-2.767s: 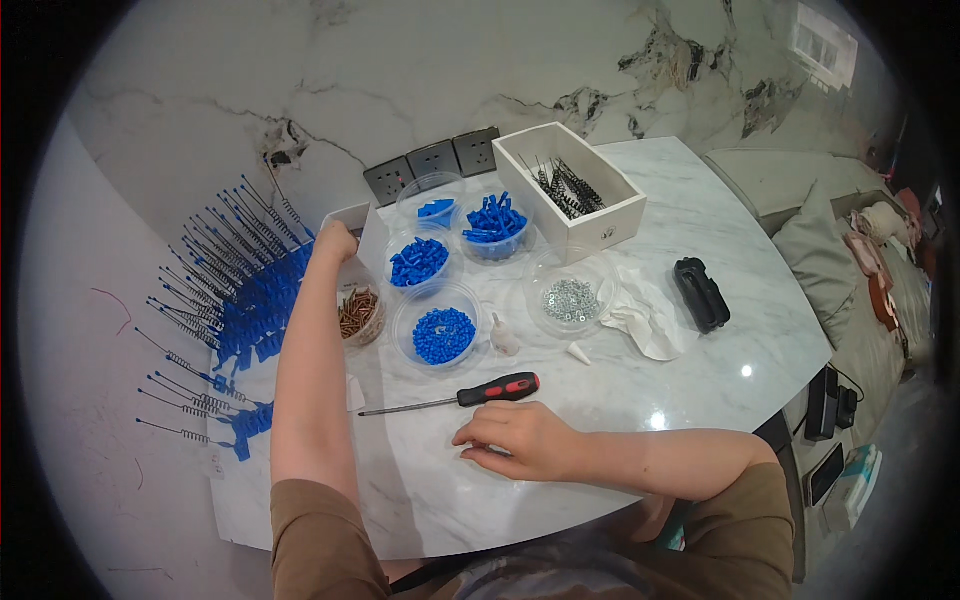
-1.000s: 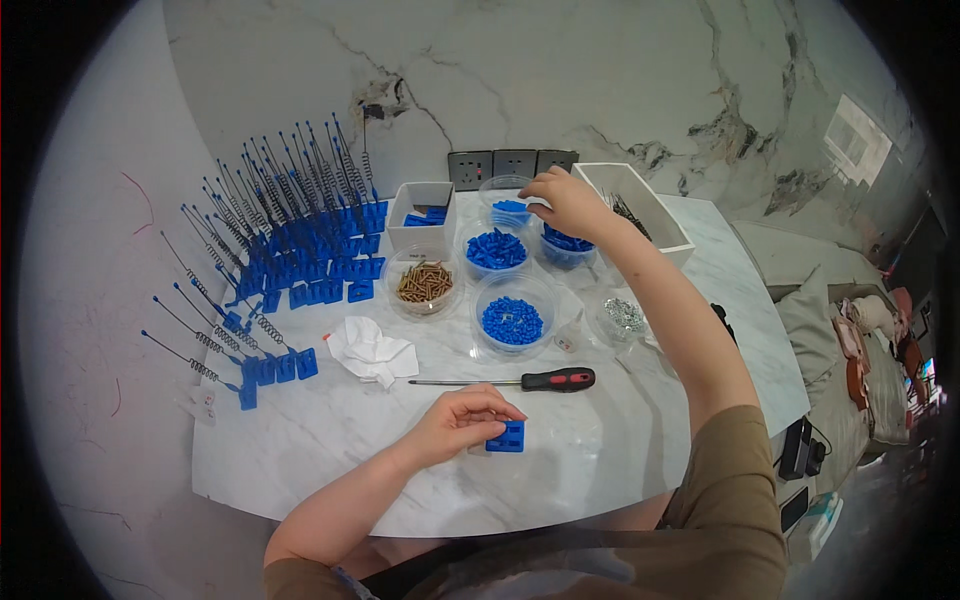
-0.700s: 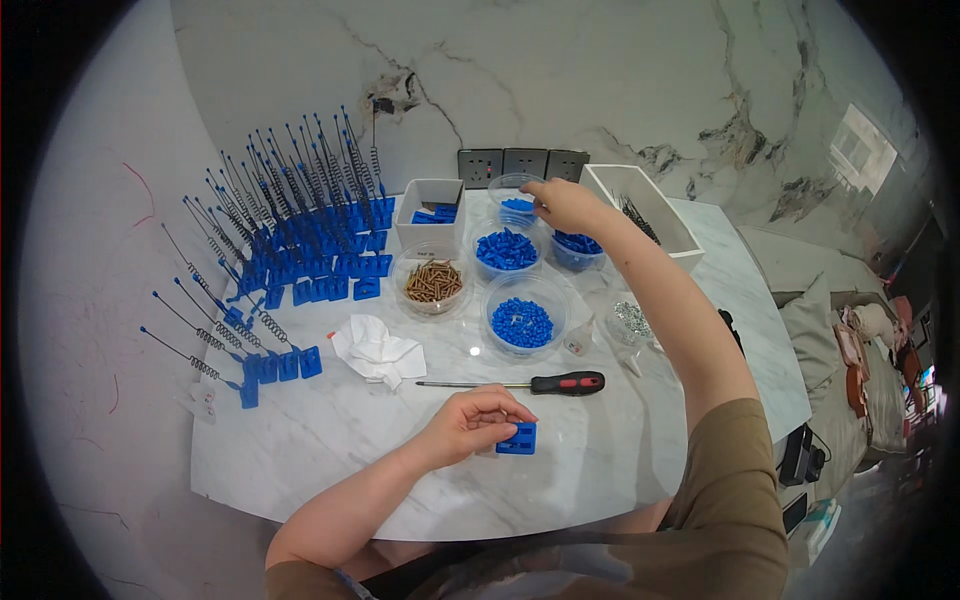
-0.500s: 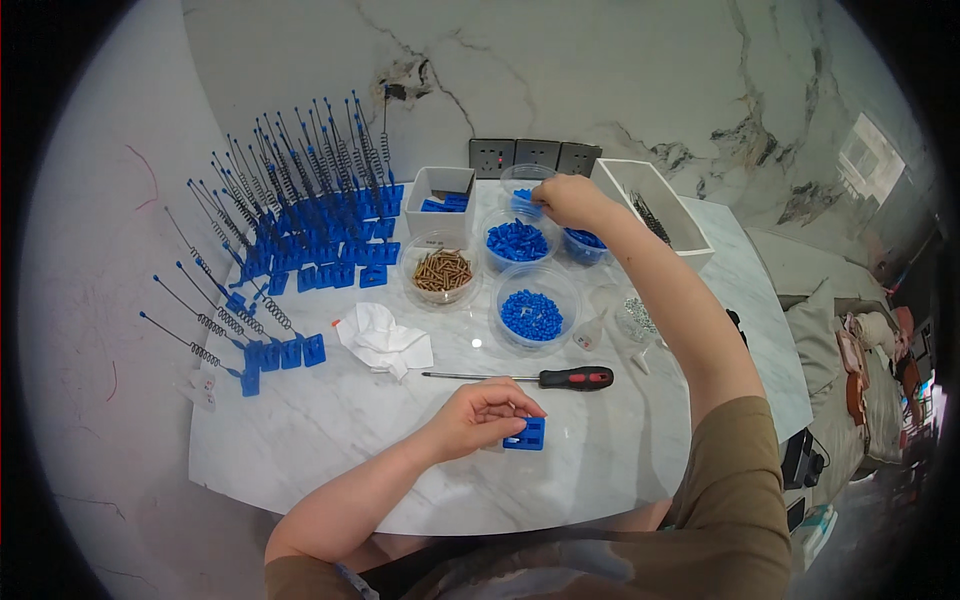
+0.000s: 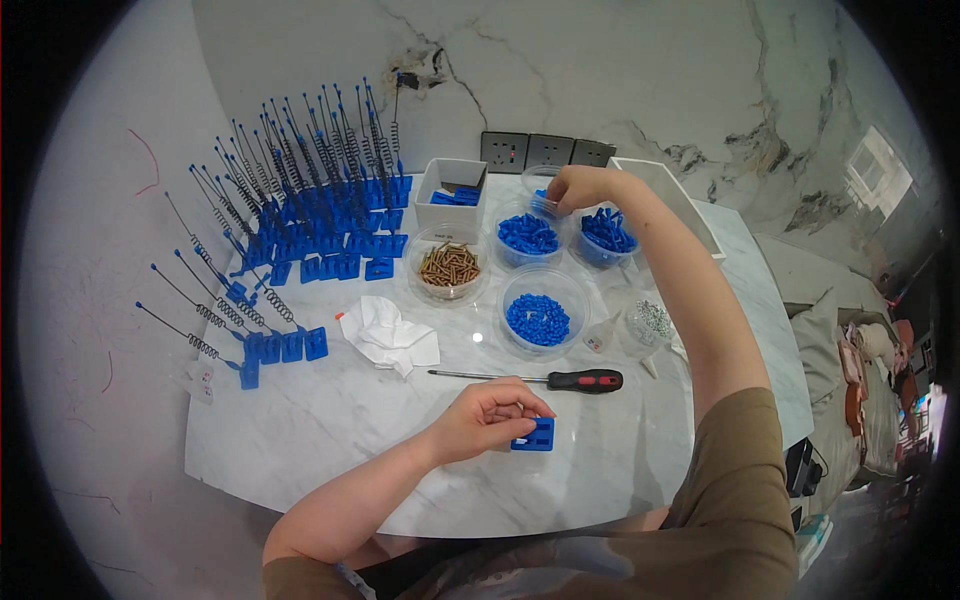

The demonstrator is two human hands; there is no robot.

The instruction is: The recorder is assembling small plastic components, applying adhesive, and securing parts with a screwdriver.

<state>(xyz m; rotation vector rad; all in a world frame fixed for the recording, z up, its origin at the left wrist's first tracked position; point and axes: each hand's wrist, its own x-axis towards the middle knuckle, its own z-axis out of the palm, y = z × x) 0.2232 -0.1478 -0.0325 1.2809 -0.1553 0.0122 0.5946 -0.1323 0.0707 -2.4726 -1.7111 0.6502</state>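
Above the near part of the table, my left hand (image 5: 492,418) has its thumb and fingers closed on a small blue plastic plate with rectangular slots (image 5: 536,437). My right hand (image 5: 588,187) reaches to the far side, its bent fingers pressed together at the rim of a small clear tub (image 5: 548,173) with blue pieces. Whatever those fingers hold is hidden. A tub of long blue plastic pieces (image 5: 528,234) and another of darker blue pieces (image 5: 607,236) stand just in front of that hand. Beyond my left hand lies a black-and-red-handled screwdriver (image 5: 585,381).
Many spring-stemmed blue-based assemblies (image 5: 320,225) crowd the left. Nearby are crumpled white tissue (image 5: 388,338), a tub of brass-coloured screws (image 5: 449,268), a tub of small blue caps (image 5: 538,318), a tub of silver bits (image 5: 650,322), a white box (image 5: 450,190) and a long white bin (image 5: 668,190).
The whole view has shifted slightly. My right hand has risen a little at the back tub, uncovering more of the dark blue pieces. My left hand keeps the slotted plate.
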